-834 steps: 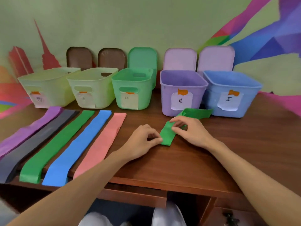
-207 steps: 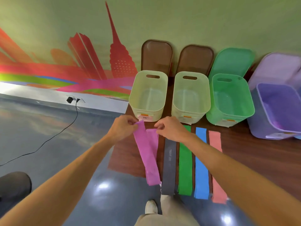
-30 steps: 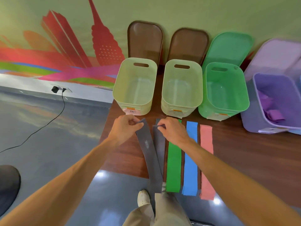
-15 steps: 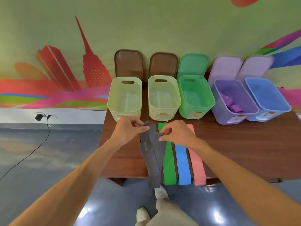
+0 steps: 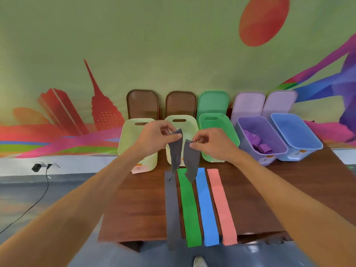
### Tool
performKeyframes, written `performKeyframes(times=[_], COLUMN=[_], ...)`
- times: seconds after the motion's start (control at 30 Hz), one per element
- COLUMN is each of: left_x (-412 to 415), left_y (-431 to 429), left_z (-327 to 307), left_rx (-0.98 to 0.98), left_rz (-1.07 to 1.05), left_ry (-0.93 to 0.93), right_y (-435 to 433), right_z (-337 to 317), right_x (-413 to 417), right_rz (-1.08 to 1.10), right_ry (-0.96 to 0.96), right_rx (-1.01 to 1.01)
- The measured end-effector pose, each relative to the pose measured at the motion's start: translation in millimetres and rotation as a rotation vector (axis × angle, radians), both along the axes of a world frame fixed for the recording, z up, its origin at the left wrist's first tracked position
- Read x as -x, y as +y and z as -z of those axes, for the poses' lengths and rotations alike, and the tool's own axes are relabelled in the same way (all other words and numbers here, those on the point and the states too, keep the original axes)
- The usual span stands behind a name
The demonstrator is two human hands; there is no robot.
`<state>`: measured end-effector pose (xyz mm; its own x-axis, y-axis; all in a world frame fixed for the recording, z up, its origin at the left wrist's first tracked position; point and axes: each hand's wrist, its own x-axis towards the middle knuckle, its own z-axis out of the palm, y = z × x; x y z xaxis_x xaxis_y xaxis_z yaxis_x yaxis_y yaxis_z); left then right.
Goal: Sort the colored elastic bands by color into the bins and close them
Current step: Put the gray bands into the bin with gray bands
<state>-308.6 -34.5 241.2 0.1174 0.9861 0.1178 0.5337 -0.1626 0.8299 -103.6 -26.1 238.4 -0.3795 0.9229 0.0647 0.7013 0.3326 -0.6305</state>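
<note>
**Bins:** five, in one row: left pale bin (image 5: 123, 147), right pale bin (image 5: 194, 126), green bin (image 5: 212, 158), purple bin (image 5: 243, 139), blue bin (image 5: 312, 149).

**Lids:** five.
- Brown: two, left brown lid (image 5: 142, 105) and right brown lid (image 5: 180, 104).
- Green: one, green lid (image 5: 212, 103).
- Lilac: two, left lilac lid (image 5: 248, 105) and right lilac lid (image 5: 279, 103).

**Table** (image 5: 134, 209): one.

**Bands lying wholly flat:** three: green band (image 5: 189, 209), blue band (image 5: 207, 209), pink band (image 5: 221, 209).

**Gray band** (image 5: 189, 162): one strip lies flat and two lengths hang from the hands. Whether this is one band or two cannot be told.

**Purple bands** (image 5: 258, 145): bunched in the purple bin, so the count cannot be told.

**Hands:** two: left hand (image 5: 156, 137), right hand (image 5: 212, 145).
</note>
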Motion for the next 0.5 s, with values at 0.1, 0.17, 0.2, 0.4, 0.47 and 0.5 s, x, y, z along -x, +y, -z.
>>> performKeyframes(times=[0.1,0.17,0.2,0.4,0.47,0.5], left_x=[-7,-11,-13,-13,-15,-16], left_y=[23,37,44,86,99,104], left_z=[-25,-40,-46,-66,-66,-65], left_rx=[-0.071,-0.112,-0.129,-0.216,-0.230,-0.237], left_rz=[-0.018,-0.025,-0.034,-0.147,-0.169,-0.179], left_ry=[0.033,0.050,0.066,0.139,0.151,0.160], right_y=[23,40,49,91,102,108], right_z=[-23,-37,-43,-71,-72,-71], right_x=[-4,-5,-5,-6,-8,-9], right_rz=[0.062,0.140,0.186,0.304,0.307,0.307], right_ry=[-0.023,-0.022,-0.016,-0.018,0.002,0.014], right_rx=[-0.140,-0.234,-0.274,-0.356,-0.373,-0.378])
